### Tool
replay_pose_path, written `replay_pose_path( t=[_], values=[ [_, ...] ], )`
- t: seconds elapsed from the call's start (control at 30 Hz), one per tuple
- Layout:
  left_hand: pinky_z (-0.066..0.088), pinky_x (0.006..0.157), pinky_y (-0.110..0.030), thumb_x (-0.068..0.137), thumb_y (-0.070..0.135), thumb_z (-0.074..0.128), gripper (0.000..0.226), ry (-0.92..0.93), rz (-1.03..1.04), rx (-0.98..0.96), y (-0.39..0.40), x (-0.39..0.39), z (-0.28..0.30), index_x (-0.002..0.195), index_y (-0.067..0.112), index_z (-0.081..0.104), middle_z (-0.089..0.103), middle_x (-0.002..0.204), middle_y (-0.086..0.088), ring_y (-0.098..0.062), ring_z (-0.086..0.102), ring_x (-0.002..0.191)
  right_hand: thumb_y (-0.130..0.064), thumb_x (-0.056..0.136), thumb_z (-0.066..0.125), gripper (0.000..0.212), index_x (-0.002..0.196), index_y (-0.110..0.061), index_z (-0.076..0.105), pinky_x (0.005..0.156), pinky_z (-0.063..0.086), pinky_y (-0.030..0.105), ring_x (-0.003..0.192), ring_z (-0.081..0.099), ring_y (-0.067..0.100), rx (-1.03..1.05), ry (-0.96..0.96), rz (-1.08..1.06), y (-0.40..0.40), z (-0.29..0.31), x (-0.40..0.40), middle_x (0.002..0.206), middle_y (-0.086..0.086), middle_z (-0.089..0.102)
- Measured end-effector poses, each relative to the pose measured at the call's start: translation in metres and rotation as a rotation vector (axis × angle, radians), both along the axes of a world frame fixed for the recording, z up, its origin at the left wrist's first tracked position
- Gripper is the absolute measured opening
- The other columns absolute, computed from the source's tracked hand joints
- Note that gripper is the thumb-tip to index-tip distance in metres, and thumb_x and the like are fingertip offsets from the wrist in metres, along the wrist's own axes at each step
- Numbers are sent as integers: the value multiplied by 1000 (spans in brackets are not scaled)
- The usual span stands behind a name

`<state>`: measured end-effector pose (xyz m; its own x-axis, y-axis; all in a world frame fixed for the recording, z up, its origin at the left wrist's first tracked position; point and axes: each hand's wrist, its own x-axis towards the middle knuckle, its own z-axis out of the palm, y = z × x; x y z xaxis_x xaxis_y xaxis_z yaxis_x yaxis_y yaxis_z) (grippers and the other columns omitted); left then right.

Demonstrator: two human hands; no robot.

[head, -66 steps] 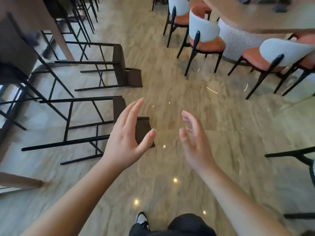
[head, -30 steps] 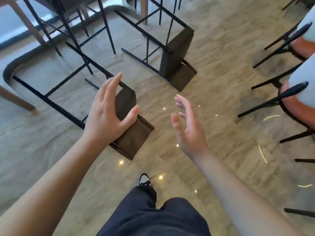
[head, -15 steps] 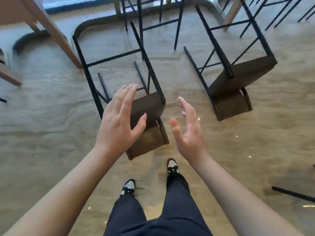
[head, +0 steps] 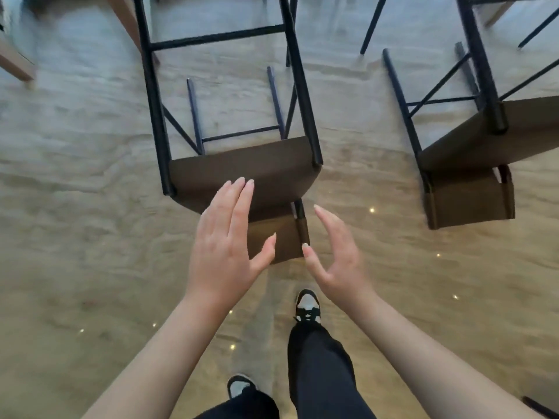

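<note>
A tall bar stool with a brown seat and black metal legs lies tipped over on the shiny floor, its legs pointing away from me. My left hand hovers open over the seat and low backrest, fingers straight and thumb spread. My right hand is open too, palm facing left, just right of the backrest's black post. Neither hand holds anything, and I cannot tell whether either touches the stool.
A second brown stool lies tipped over to the right. Wooden table legs stand at the upper left. My black trousers and black-and-white shoes are below the hands. A dark bar shows at the bottom right corner.
I have turned and stepped up to the nearer fallen stool, which now fills the middle of the view. Both hands stayed open and came closer to its seat and backrest.
</note>
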<state>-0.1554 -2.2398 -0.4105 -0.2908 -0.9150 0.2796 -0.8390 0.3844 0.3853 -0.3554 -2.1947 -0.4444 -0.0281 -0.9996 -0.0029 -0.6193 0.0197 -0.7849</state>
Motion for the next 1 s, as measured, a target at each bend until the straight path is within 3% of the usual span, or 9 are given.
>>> replay_pose_path(
  t=[0.2, 0.33, 0.43, 0.57, 0.7, 0.77, 0.9, 1.0],
  values=[
    [30, 117, -39, 89, 45, 59, 79, -86, 21, 128, 11, 8, -158, 152, 4, 36, 41, 154, -13, -29, 36, 146, -31, 90, 61, 64, 147, -17, 35, 114, 32, 31, 138, 39, 13, 64, 78, 140, -14, -171, 6, 148, 0, 43],
    [28, 118, -38, 84, 48, 66, 86, -195, 58, 227, 8, 23, -276, 154, 8, 33, 39, 157, -10, -26, 34, 147, -43, 89, 53, 66, 147, -22, 32, 114, 31, 32, 138, 36, 13, 114, 170, 259, -29, -276, 5, 149, -1, 42],
    [34, 115, -42, 86, 52, 63, 86, -276, 57, 288, 8, 30, -365, 154, 10, 32, 39, 157, -9, -27, 35, 146, -38, 89, 59, 68, 149, -18, 31, 115, 32, 37, 141, 34, 16, 139, 245, 342, -32, -354, 8, 151, 2, 40],
    [32, 113, -42, 87, 52, 65, 82, -399, 21, 326, 5, 34, -460, 151, 13, 32, 43, 154, -9, -28, 41, 144, -36, 90, 62, 71, 150, -17, 29, 115, 32, 41, 143, 31, 19, 175, 334, 392, -34, -439, 14, 153, 4, 36],
    [40, 110, -46, 80, 51, 73, 88, -509, -26, 382, 10, 38, -523, 149, 11, 34, 46, 151, -13, -31, 44, 141, -36, 88, 64, 77, 151, -20, 23, 115, 30, 47, 145, 28, 24, 165, 463, 523, -32, -500, 21, 155, 5, 32],
    [32, 116, -47, 83, 48, 72, 93, -557, -66, 463, 19, 40, -546, 154, 13, 24, 35, 158, -12, -30, 33, 148, -36, 88, 65, 83, 152, -22, 15, 116, 27, 52, 147, 21, 27, 176, 564, 600, -29, -525, 23, 158, 6, 25],
    [14, 122, -54, 90, 28, 64, 97, -713, -139, 632, 40, 39, -586, 160, 14, -2, 0, 168, -14, -34, 0, 155, -20, 90, 60, 93, 152, -25, -9, 113, 11, 66, 150, -9, 32, 203, 821, 789, -19, -570, 28, 163, 9, -10],
    [11, 122, -59, 97, 16, 54, 95, -812, -124, 704, 46, 41, -601, 157, 20, -20, -17, 166, -13, -38, -10, 154, -19, 92, 57, 93, 152, -24, -14, 111, 12, 68, 149, -13, 36, 213, 942, 780, -14, -585, 25, 161, 15, -18]
  ],
)
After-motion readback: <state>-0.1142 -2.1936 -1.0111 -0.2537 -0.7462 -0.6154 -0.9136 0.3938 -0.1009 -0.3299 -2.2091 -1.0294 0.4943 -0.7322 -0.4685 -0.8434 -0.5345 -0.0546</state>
